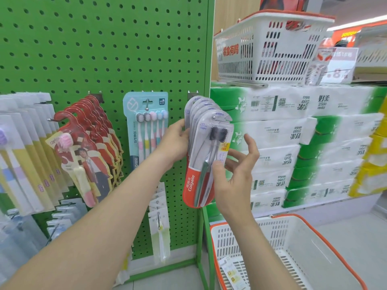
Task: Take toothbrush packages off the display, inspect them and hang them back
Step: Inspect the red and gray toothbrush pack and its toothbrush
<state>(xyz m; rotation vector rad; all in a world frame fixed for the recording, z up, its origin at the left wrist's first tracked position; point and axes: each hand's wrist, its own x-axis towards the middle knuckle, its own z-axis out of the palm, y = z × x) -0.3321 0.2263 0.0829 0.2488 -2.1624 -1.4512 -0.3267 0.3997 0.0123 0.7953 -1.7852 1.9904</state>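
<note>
Green pegboard (pixel 104 49) fills the shop wall in front of me, and the hook (pixel 213 117) I'm at sits out at 3 o'clock, right by the board's edge. So the front Colgate pack (pixel 201 181) hangs at the tip of that hook, red end down, with the row of matching packs (pixel 195 107) fanned behind it. On the 9 o'clock edge of that row my left grip (pixel 173 143) is wrapped round, fingertips hidden behind. Over on the pack's 4 o'clock side my right grip (pixel 232 174) pinches it low down: thumb (pixel 217 167) on the clear face, other fingers spread loose past the edge. At 9 o'clock of my left grip there's a blue five-brush pack (pixel 134 126), then red packs (pixel 92 126) further along. Tissue bales (pixel 293 143) are stacked at 3 o'clock, and an orange-rimmed basket (pixel 335 245) is at 5 o'clock.
</note>
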